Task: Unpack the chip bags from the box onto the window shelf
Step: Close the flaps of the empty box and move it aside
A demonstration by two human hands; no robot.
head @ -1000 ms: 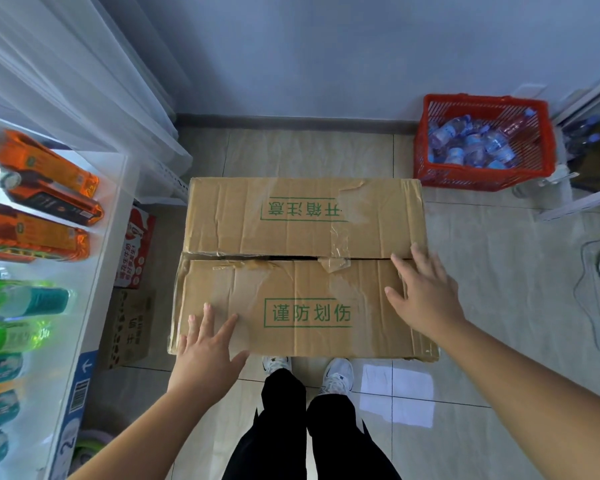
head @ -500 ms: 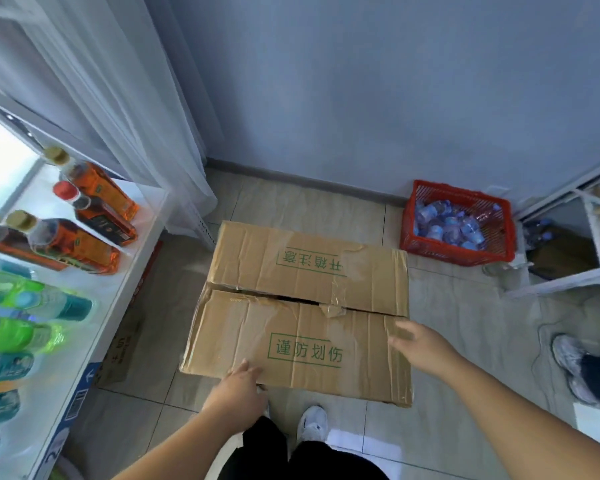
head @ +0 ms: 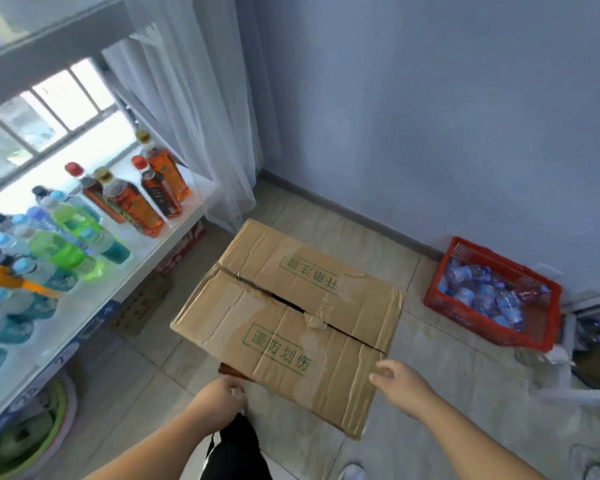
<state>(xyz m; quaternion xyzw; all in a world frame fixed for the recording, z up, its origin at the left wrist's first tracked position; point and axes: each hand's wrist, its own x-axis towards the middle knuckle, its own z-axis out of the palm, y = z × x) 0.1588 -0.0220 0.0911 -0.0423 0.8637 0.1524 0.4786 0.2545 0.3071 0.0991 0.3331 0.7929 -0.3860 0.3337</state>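
Right of the window shelf, the left hand curls its fingers at the near flap of the closed box on the floor (grip unclear). The right hand, fingers loose and empty, should catch the flap's right edge for an even lift.

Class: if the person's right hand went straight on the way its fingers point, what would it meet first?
The right hand would most likely meet the cardboard box, at its near flap's right edge; depth is unclear, so it might pass just above.
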